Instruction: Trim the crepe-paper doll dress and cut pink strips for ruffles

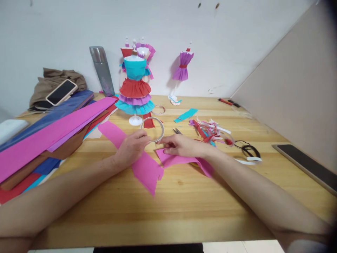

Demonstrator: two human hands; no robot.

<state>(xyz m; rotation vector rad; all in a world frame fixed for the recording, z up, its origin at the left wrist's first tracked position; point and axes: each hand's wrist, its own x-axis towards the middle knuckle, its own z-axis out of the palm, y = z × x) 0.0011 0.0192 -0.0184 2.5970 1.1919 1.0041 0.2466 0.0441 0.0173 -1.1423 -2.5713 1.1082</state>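
My left hand [133, 147] is closed on a roll of tape [162, 130], a thin pale ring held upright above the table. My right hand [180, 144] is close to the roll's lower right edge, thumb and index finger curled together; what lies between them is too small to make out. Under my right hand and wrist is a piece of pink crepe paper [181, 160]. A longer pink strip [149, 171] runs diagonally beneath my left hand, its near end ragged. Scissors [177, 131] lie behind my right hand, largely covered by it.
Behind my hands stands a doll-size dress form [134, 70] in tiered paper; a purple-dressed form [185, 66] is by the wall. Folded crepe sheets [60, 123], a phone [62, 92] and a bottle [102, 72] are left. Paper scraps [207, 130] and another phone [308, 165] lie right.
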